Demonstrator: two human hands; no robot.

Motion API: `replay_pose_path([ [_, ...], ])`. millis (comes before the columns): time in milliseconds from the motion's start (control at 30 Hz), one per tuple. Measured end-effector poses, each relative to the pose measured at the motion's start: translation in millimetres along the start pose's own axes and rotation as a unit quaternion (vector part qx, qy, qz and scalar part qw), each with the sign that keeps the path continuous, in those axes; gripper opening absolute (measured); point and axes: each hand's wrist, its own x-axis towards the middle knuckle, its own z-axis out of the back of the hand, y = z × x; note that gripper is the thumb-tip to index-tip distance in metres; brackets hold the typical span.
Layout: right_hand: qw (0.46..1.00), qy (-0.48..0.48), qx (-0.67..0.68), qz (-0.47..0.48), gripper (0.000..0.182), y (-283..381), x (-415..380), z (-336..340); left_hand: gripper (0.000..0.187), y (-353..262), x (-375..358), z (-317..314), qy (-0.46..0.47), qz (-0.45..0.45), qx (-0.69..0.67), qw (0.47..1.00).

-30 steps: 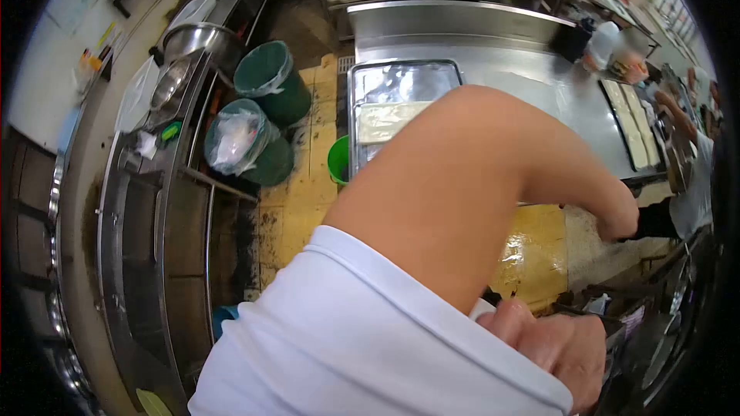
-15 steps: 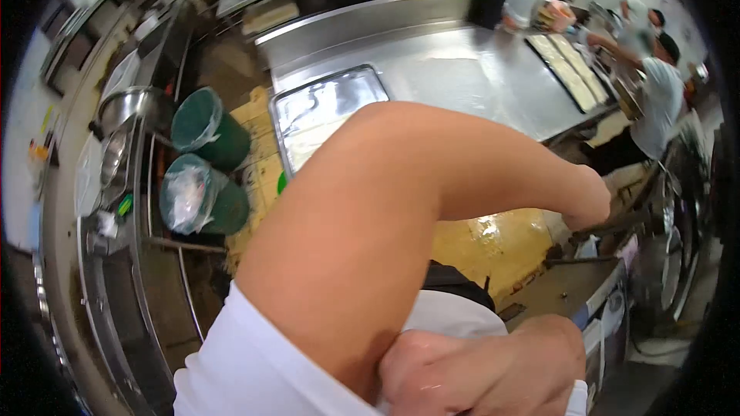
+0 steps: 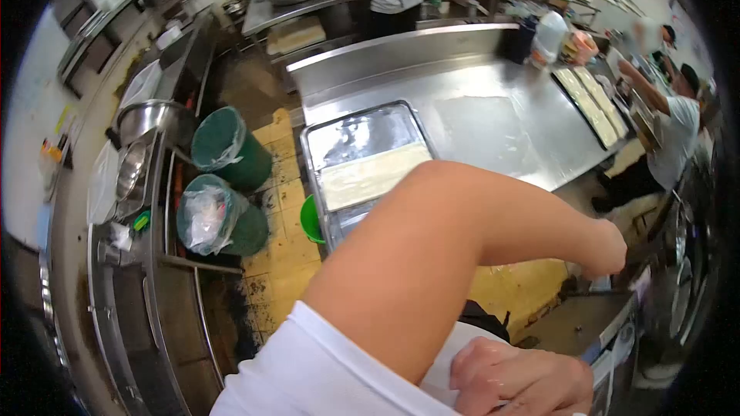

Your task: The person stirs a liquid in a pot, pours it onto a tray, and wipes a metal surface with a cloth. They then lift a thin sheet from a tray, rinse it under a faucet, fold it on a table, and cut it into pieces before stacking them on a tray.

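**Head view: bent arm, loose cloth**

The bent left arm (image 3: pixel 401 262) was held up across the middle, with a white sleeve (image 3: pixel 316 377) around its upper part. The left hand (image 3: pixel 605 250) was held far off to the right side. Its fingers were hidden, so it could not be told if they were spread or curled, or if anything was held.

The right hand (image 3: pixel 524 377) was held low, near the edge of the sleeve and in front of the white shirt (image 3: pixel 451 347). Its fingers were partly curled. Their tips were not shown, so it could not be told if cloth was pinched.

The step in hand was judged to be with the cloth. A soft pinch and a slow, smooth pull were thought best, since thin cloth could be bunched up by a yank. The right hand looked shiny and maybe wet, so cloth was thought better touched with dry fingers.

Past the arm, a tray (image 3: pixel 358 131) with a flat pale slab (image 3: pixel 370 176) was set on the metal surface (image 3: pixel 532 108). The slab was partly hidden by the arm. The elbow was best held well clear, so that nothing would be bumped.
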Motion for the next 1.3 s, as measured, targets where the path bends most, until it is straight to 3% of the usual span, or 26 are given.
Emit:
replay_pose_path([
  [100,0.995,0.028,-0.019,0.094,0.029,-34.0,1.1,8.1,0.020,7.5,-9.8,-5.6,-0.008,-0.012,-0.009,1.000],
  [200,0.980,-0.019,0.028,0.194,0.028,-62.2,13.2,4.1,0.022,14.7,-19.9,-0.6,0.013,-0.022,-0.039,0.999],
  [333,0.972,-0.077,0.109,0.195,0.030,-81.1,0.1,5.3,0.026,21.2,-10.4,-13.8,0.058,-0.039,-0.035,0.997],
  [400,0.991,-0.042,0.096,0.081,0.026,-71.1,-9.9,23.7,0.026,22.8,-3.2,-12.2,0.075,-0.039,-0.047,0.995],
  [433,0.996,0.000,0.079,-0.032,0.021,-51.5,-23.9,44.3,0.026,23.5,5.8,-17.3,0.068,-0.038,-0.051,0.996],
  [500,0.992,0.028,0.043,-0.116,0.018,-41.6,-27.2,70.1,0.026,26.2,17.8,-24.0,0.054,-0.032,-0.059,0.996],
  [600,0.998,-0.025,-0.023,-0.058,0.033,-42.5,-34.3,88.5,0.022,37.3,39.1,-42.7,0.006,-0.005,-0.122,0.993],
  [700,0.986,-0.043,-0.089,-0.136,0.046,-29.2,-66.2,113.4,0.022,52.9,50.4,-56.3,-0.046,0.035,-0.237,0.970],
  [800,0.962,-0.123,-0.187,-0.157,0.039,-11.1,-119.4,153.9,0.024,72.7,48.1,-92.1,-0.160,0.090,-0.353,0.918],
  [867,0.932,-0.205,-0.234,-0.187,0.032,-3.2,-163.3,183.2,0.024,85.9,36.2,-99.9,-0.115,0.169,-0.418,0.885],
  [1067,0.849,-0.398,-0.212,-0.274,0.024,10.9,-287.9,263.0,0.022,70.4,-37.1,-119.4,-0.069,0.300,-0.398,0.864],
  [1133,0.847,-0.405,-0.199,-0.282,0.022,20.8,-304.5,288.8,0.021,55.8,-54.3,-118.1,-0.014,0.347,-0.363,0.865],
  [1233,0.848,-0.397,-0.192,-0.294,0.016,23.7,-304.6,326.2,0.022,46.4,-43.7,-111.9,-0.070,0.420,-0.369,0.826],
  [1300,0.843,-0.371,-0.227,-0.316,0.013,18.3,-295.8,350.0,0.021,45.3,-21.8,-102.1,-0.174,0.476,-0.371,0.779],
])
